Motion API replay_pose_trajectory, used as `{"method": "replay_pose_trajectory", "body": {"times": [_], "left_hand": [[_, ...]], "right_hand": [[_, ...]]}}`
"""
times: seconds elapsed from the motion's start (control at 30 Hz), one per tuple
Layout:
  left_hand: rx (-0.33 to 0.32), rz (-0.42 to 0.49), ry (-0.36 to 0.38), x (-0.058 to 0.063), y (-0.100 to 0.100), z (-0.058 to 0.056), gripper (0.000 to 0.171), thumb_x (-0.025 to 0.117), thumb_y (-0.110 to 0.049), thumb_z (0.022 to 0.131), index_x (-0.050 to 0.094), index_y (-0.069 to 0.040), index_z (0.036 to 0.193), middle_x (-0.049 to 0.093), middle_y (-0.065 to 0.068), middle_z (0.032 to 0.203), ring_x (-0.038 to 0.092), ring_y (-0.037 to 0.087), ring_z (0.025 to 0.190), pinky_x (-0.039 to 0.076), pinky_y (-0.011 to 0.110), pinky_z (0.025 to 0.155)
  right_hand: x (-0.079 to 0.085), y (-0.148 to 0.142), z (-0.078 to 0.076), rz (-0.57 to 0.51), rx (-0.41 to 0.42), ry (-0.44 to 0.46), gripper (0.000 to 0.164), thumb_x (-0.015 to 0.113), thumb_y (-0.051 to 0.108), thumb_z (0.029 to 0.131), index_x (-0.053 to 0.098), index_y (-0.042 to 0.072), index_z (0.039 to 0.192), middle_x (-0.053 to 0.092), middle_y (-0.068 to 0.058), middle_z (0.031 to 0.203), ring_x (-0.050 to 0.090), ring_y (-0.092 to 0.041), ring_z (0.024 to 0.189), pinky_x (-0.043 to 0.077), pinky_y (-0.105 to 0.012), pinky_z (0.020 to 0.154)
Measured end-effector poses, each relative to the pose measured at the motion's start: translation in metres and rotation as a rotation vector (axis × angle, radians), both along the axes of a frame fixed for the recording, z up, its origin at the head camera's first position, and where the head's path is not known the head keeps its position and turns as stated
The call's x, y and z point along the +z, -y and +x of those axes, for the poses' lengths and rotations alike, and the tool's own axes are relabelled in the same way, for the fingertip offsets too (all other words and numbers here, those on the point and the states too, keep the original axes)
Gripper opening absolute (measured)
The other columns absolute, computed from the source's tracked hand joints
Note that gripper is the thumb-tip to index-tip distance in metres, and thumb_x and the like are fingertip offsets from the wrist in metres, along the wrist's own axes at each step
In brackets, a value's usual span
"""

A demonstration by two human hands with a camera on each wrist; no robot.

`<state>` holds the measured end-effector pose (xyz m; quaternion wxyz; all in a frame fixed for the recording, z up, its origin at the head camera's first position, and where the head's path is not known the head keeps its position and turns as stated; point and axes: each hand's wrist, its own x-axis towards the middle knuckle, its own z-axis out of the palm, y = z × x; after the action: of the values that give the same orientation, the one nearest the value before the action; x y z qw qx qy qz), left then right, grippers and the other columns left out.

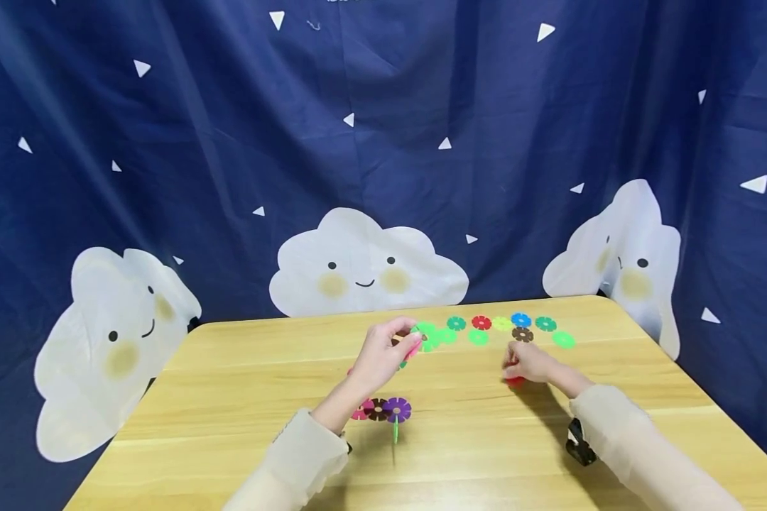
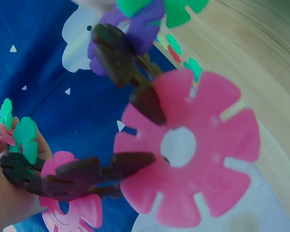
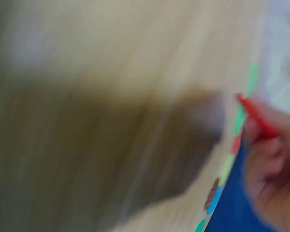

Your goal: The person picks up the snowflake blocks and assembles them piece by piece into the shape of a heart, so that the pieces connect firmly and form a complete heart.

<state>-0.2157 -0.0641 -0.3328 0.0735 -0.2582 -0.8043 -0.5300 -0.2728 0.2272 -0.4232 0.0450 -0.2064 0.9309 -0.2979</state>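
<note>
My left hand (image 1: 378, 353) grips one end of a chain of interlocked plastic flower discs. Large in the left wrist view are a pink disc (image 2: 222, 140), brown discs (image 2: 82, 176) and a purple disc (image 2: 147, 31), slotted together. Lower in the head view, a purple disc (image 1: 397, 409) of the chain shows, with a green disc (image 1: 395, 430) edge-on beneath it. My right hand (image 1: 530, 362) pinches a red flower disc (image 3: 256, 116) between thumb and fingers, low over the table. Part of the chain is hidden behind my left hand and forearm.
Loose flower discs lie towards the back of the wooden table (image 1: 473, 454), among them a blue disc (image 1: 520, 320), a brown disc (image 1: 522, 334) and a bright green disc (image 1: 564, 339). A dark blue curtain (image 1: 409, 85) with white clouds hangs behind the table.
</note>
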Motion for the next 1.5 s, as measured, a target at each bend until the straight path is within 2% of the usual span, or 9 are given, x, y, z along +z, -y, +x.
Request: {"method": "replay_pose_trajectory", "body": {"times": [0.1, 0.23, 0.37, 0.5, 0.73, 0.93, 1.1, 1.3, 1.5], "left_hand": [[-0.001, -0.012, -0.02, -0.001, 0.0, -0.002, 0.014, 0.055, -0.006, 0.089, 0.064, 0.001, 0.097, 0.058, 0.008, 0.075, 0.042, 0.007, 0.051, 0.037, 0.019, 0.047], [0.005, -0.018, -0.046, -0.002, -0.001, -0.003, 0.012, 0.055, -0.006, 0.089, 0.064, -0.001, 0.095, 0.056, 0.006, 0.071, 0.04, 0.006, 0.05, 0.035, 0.018, 0.046], [0.003, -0.029, -0.081, -0.002, -0.002, -0.002, 0.009, 0.056, -0.004, 0.089, 0.064, -0.002, 0.091, 0.055, 0.005, 0.067, 0.041, 0.006, 0.052, 0.037, 0.018, 0.048], [-0.002, -0.06, -0.174, -0.001, -0.005, 0.0, 0.007, 0.058, -0.004, 0.087, 0.064, -0.001, 0.089, 0.053, 0.004, 0.065, 0.043, 0.007, 0.055, 0.04, 0.019, 0.053], [0.029, -0.108, -0.339, 0.0, -0.009, 0.003, 0.006, 0.062, -0.002, 0.084, 0.066, -0.001, 0.088, 0.059, 0.004, 0.074, 0.049, 0.012, 0.067, 0.044, 0.02, 0.062], [0.035, -0.138, -0.4, -0.001, -0.011, 0.005, 0.006, 0.064, -0.002, 0.082, 0.067, -0.002, 0.087, 0.062, 0.005, 0.078, 0.053, 0.016, 0.074, 0.045, 0.024, 0.068], [0.033, -0.091, -0.326, 0.0, -0.012, 0.006, 0.008, 0.063, -0.003, 0.083, 0.067, -0.001, 0.09, 0.063, 0.007, 0.081, 0.053, 0.017, 0.071, 0.047, 0.022, 0.065], [0.015, -0.008, -0.19, 0.003, -0.007, 0.006, 0.01, 0.061, -0.005, 0.086, 0.066, -0.001, 0.093, 0.064, 0.01, 0.086, 0.051, 0.016, 0.067, 0.047, 0.019, 0.058], [-0.029, 0.067, -0.124, 0.003, -0.008, 0.011, 0.014, 0.062, -0.001, 0.083, 0.067, 0.001, 0.097, 0.065, 0.013, 0.091, 0.052, 0.017, 0.067, 0.047, 0.018, 0.058]], "right_hand": [[0.019, 0.012, 0.002, -0.298, 0.017, 0.0, 0.015, 0.064, 0.002, 0.081, 0.051, -0.005, 0.078, 0.055, -0.002, 0.065, 0.046, -0.006, 0.054, 0.041, -0.021, 0.049], [0.056, 0.035, 0.016, -0.627, 0.028, 0.093, 0.015, 0.059, 0.008, 0.088, 0.053, -0.006, 0.09, 0.059, 0.004, 0.068, 0.048, -0.004, 0.052, 0.043, -0.019, 0.048], [0.085, 0.054, 0.034, -0.784, 0.093, 0.169, 0.002, 0.055, 0.006, 0.09, 0.054, 0.005, 0.091, 0.061, 0.007, 0.072, 0.05, -0.004, 0.055, 0.045, -0.018, 0.053], [0.1, 0.069, 0.048, -0.873, 0.092, 0.176, 0.008, 0.055, 0.004, 0.089, 0.057, 0.012, 0.087, 0.064, 0.006, 0.072, 0.051, -0.004, 0.054, 0.046, -0.017, 0.053], [0.106, 0.084, 0.058, -0.916, -0.021, 0.18, 0.009, 0.056, 0.004, 0.089, 0.057, 0.005, 0.098, 0.068, 0.007, 0.077, 0.05, -0.004, 0.049, 0.044, -0.015, 0.05], [0.109, 0.088, 0.06, -0.814, -0.077, 0.092, 0.027, 0.059, 0.005, 0.087, 0.052, -0.014, 0.105, 0.065, 0.008, 0.072, 0.05, -0.005, 0.048, 0.046, -0.017, 0.049], [0.11, 0.086, 0.062, -0.783, 0.0, 0.096, 0.035, 0.058, 0.01, 0.089, 0.051, -0.015, 0.113, 0.064, 0.005, 0.076, 0.056, -0.007, 0.056, 0.051, -0.02, 0.058], [0.11, 0.073, 0.06, -0.892, 0.214, 0.272, 0.05, 0.051, 0.008, 0.093, 0.032, -0.016, 0.131, 0.065, 0.004, 0.097, 0.062, -0.009, 0.076, 0.051, -0.021, 0.077], [0.115, 0.068, 0.059, -0.843, 0.262, 0.281, 0.048, 0.054, 0.011, 0.091, 0.038, -0.014, 0.129, 0.065, 0.004, 0.1, 0.061, -0.01, 0.085, 0.049, -0.022, 0.08]]}}
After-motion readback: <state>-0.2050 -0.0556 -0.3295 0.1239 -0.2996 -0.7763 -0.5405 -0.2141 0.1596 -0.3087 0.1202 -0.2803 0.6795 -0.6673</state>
